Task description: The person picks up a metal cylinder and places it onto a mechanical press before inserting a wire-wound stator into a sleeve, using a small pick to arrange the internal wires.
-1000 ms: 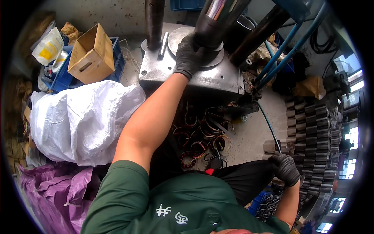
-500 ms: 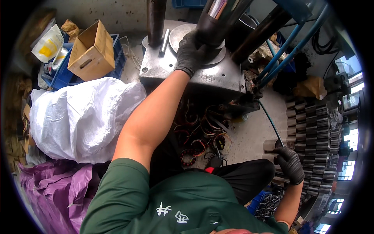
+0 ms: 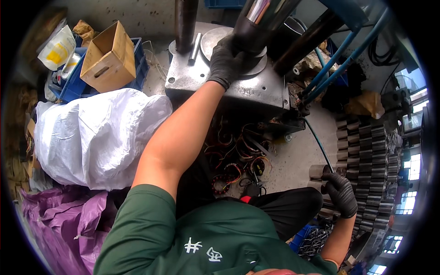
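My left hand, in a black glove, reaches up to a press. Its fingers wrap against the side of a dark cylindrical part, which stands on a round metal plate; the fingertips are partly hidden. A shiny ram comes down onto that part from above. Off to the right, my right hand, also gloved in black, is closed round the end of a thin lever rod that runs out from the machine. A short metal rod lies on the press table, left of the plate.
Dark columns and blue pipes rise round the press. Stacked metal cylinders line the right side. Tangled wires lie under the table. At left are a white sack, a purple sack and a wooden box.
The view has shifted very slightly. Both hands keep their places on the cylindrical part and the lever rod.
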Motion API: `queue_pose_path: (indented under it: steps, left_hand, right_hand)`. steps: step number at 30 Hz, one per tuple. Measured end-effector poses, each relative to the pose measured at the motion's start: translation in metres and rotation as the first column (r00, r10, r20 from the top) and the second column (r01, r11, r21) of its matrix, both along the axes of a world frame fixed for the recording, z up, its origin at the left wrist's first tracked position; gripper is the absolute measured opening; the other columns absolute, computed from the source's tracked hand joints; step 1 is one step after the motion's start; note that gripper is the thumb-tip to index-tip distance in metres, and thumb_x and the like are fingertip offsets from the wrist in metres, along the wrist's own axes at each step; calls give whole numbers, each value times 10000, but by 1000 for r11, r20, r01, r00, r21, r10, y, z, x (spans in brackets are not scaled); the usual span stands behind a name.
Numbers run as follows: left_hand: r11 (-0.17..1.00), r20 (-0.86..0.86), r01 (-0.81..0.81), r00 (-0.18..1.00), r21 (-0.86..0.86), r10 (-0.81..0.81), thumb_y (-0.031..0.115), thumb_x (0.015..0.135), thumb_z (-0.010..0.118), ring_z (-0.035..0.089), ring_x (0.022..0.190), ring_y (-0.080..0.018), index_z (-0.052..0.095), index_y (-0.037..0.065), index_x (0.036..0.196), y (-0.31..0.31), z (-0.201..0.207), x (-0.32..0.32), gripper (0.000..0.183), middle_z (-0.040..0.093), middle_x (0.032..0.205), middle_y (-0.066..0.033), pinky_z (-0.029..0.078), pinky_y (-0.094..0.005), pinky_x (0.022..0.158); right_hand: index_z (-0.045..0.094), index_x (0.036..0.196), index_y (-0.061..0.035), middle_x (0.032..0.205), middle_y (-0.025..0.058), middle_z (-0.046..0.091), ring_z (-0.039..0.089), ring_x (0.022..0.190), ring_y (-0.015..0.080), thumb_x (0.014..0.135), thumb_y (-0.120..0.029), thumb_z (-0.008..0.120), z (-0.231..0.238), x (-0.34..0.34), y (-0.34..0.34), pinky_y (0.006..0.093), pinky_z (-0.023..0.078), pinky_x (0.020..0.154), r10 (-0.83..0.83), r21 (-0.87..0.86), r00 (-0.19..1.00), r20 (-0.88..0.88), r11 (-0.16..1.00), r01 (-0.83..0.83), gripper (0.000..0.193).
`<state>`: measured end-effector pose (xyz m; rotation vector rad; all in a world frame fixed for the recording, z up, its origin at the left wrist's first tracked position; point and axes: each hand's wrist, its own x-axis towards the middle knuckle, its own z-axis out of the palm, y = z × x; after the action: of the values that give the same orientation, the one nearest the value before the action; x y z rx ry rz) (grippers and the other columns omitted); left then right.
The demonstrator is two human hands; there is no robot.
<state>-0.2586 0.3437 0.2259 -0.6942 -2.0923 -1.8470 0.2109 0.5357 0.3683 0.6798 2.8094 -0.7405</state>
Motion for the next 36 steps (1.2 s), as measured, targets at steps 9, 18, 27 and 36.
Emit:
queue_pose_path:
  steps: [9, 18, 27, 36]
  left_hand:
    - [1000, 1, 19, 1000, 18, -19, 43, 808, 782, 673, 1142, -278, 565, 13, 1393, -1, 1, 2, 624, 674, 1231, -178, 527, -367, 1010]
    - [1000, -24, -27, 999, -5, 27, 56, 804, 790, 677, 1123, -284, 566, 18, 1390, 3, -7, -3, 628, 664, 1235, -173, 534, -374, 1003]
    - [1000, -52, -13, 999, -10, 13, 61, 805, 792, 673, 1122, -290, 567, 21, 1391, 0, -2, 0, 630, 658, 1233, -181, 537, -380, 1000]
    - [1000, -21, -13, 1000, -9, 12, 65, 814, 788, 668, 1136, -289, 568, 20, 1391, 2, -3, -2, 619, 660, 1241, -181, 530, -377, 1013]
  right_hand:
    - [735, 1081, 1, 971, 203, 742, 726, 897, 337, 869, -41, 625, -2, 4, 7, 395, 558, 831, 90, 52, 993, 72, 994, -94, 243]
    - [707, 1114, 25, 896, 109, 731, 719, 809, 201, 882, 34, 609, -4, 6, 16, 342, 572, 740, 291, 150, 947, 138, 939, -311, 252]
    - [713, 1088, 38, 889, 95, 727, 700, 801, 154, 897, 14, 617, -2, 4, 13, 329, 559, 721, 66, 2, 995, 77, 998, -66, 215]
    - [727, 1075, 16, 912, 193, 732, 730, 833, 296, 871, -22, 633, -3, 6, 17, 408, 572, 776, -89, -93, 996, 16, 992, 90, 228]
